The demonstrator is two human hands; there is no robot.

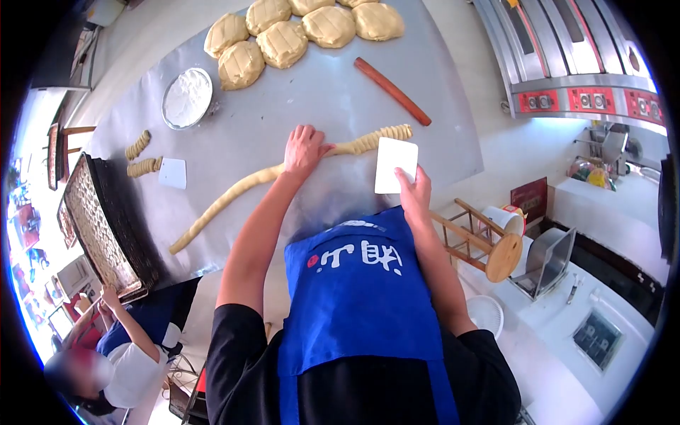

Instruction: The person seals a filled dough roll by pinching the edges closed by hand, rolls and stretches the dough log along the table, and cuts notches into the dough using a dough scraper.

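A long dough rope [234,193] lies slantwise across the metal table, its right end cut into several thin slices [386,134] still in a row. My left hand [304,150] rests over the middle of the rope, fingers bent around it and thumb pointing along it toward the slices. In my right hand [416,190] is a white dough scraper [397,164], gripped at its lower edge with the thumb on its face. The scraper is beside the sliced end; whether it touches the dough I cannot tell.
Several large dough pieces [282,44] sit at the far side. A flour bowl [188,99], a wooden rolling pin [392,91], a second scraper [173,173] and sliced dough [144,167] lie around. A dark tray [106,219] stands left, near another person [134,354]; a stool [504,258] stands right.
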